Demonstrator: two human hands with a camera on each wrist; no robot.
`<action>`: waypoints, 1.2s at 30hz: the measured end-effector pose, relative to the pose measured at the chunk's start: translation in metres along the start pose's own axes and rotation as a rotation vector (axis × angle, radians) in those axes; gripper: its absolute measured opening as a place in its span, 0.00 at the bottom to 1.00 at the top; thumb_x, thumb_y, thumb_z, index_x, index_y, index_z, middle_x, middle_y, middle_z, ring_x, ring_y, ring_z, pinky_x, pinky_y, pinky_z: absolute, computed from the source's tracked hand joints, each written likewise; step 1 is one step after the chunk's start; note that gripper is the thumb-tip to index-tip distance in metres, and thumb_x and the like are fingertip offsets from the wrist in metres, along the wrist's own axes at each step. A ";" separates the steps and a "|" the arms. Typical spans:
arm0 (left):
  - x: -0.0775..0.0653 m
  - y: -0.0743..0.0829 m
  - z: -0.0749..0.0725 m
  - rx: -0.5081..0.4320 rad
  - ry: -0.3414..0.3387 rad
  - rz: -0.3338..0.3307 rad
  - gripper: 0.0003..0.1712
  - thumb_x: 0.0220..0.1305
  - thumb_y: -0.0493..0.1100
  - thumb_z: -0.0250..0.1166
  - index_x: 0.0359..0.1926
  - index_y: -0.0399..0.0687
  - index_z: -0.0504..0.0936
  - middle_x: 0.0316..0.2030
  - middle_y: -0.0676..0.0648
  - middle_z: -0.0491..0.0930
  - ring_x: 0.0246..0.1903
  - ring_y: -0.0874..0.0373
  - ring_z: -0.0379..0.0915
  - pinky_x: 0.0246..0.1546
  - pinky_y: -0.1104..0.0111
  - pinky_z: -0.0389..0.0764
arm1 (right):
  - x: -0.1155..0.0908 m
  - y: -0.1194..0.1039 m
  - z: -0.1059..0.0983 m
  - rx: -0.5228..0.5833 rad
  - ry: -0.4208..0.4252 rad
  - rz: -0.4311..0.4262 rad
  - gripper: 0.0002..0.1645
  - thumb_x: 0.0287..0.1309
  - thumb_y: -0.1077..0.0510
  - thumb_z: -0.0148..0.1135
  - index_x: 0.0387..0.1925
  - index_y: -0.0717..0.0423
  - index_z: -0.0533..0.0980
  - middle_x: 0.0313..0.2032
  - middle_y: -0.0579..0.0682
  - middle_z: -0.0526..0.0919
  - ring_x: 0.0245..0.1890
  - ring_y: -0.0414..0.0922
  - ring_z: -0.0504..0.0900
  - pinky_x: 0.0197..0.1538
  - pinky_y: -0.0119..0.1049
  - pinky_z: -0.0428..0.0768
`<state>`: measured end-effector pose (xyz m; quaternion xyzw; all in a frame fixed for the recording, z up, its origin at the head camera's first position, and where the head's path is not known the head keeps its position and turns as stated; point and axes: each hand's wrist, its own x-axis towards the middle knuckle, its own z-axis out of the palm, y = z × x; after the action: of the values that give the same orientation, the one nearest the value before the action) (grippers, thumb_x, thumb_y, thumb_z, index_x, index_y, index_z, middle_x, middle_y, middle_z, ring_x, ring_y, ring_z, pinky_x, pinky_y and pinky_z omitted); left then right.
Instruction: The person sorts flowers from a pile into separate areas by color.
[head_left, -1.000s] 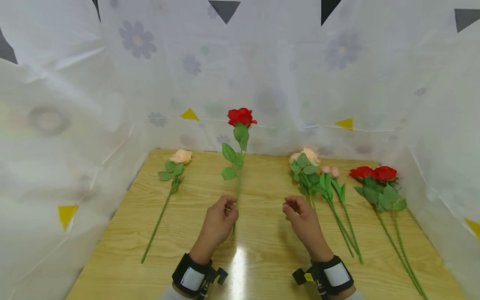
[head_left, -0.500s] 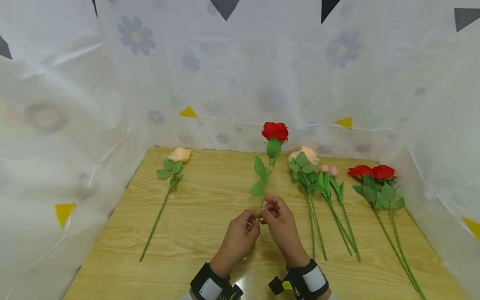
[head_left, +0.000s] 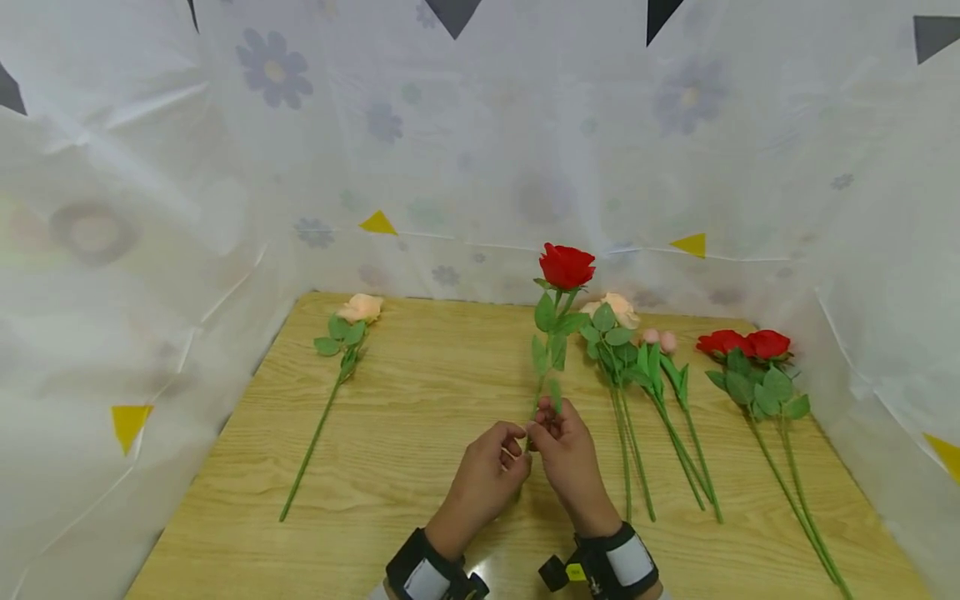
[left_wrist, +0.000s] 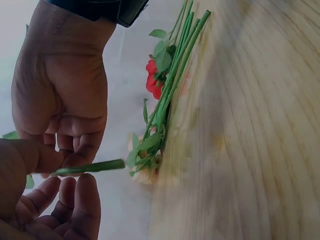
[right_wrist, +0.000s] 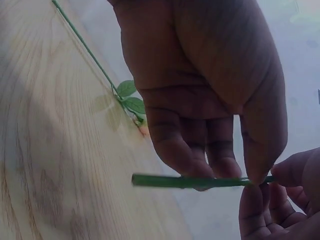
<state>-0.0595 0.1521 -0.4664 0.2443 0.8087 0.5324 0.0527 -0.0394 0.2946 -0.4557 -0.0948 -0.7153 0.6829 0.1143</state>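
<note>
A single red rose (head_left: 566, 267) stands nearly upright above the table, leaning slightly right. My left hand (head_left: 487, 467) pinches its green stem low down, and my right hand (head_left: 566, 454) pinches it just above, close beside the left. In the left wrist view the cut end of the stem (left_wrist: 107, 165) sticks out past the fingers. Palm and fingertips of my left hand (right_wrist: 205, 100) show in the right wrist view, with my right hand (right_wrist: 300, 200) at the lower right. One rose leaf hangs in front of the right fingers.
A peach rose (head_left: 360, 308) lies at the left of the wooden table (head_left: 375, 500). To the right lie peach roses (head_left: 618, 310), pink tulips (head_left: 666, 340) and two red roses (head_left: 768, 343), stems toward me. A patterned white curtain (head_left: 480, 125) encloses the sides and back.
My left hand has carried the red rose to the right. My right hand, which held nothing, has come left and taken hold of the stem. The bloom has turned and now leans right.
</note>
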 end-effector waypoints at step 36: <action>-0.004 -0.103 -0.210 0.630 0.062 -0.424 0.30 0.68 0.44 0.58 0.61 0.23 0.69 0.49 0.20 0.68 0.41 0.28 0.74 0.39 0.42 0.75 | 0.050 -0.001 -0.332 -1.152 0.108 0.062 0.21 0.57 0.65 0.51 0.48 0.81 0.68 0.36 0.75 0.78 0.27 0.60 0.77 0.25 0.44 0.71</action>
<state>-0.1630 -0.0579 -0.4683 0.0595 0.9666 0.2422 0.0594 0.0100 0.6265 -0.4394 -0.1973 -0.9616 0.1809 0.0603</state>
